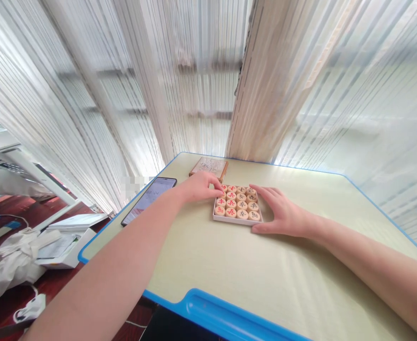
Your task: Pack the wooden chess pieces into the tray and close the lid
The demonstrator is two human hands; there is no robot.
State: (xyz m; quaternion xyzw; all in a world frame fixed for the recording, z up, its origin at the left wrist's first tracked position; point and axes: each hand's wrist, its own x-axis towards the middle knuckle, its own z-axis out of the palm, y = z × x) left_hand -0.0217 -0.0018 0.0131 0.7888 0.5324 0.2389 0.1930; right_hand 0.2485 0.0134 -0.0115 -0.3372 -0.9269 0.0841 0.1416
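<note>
A shallow white box [238, 220] filled with rows of round wooden Chinese chess pieces [242, 205] lies on the table. Red characters mark the pieces on its left, dark ones those on its right. My left hand [201, 186] reaches over the far-left corner, thumb and forefinger closed in a pinch at a red-marked Chinese chess piece [224, 188], partly covered by the fingertips. Along the box's right side, my right hand [282, 211] spans it, with fingers at the far corner and thumb at the near corner.
Behind the box sits a lid-like patterned wooden case [208, 166]. A phone [150, 199] with a lit screen lies at the table's left edge. The pale table [201, 260] has a blue rim. Striped sheer curtains [201, 71] hang behind; an open white box [68, 241] stands lower left.
</note>
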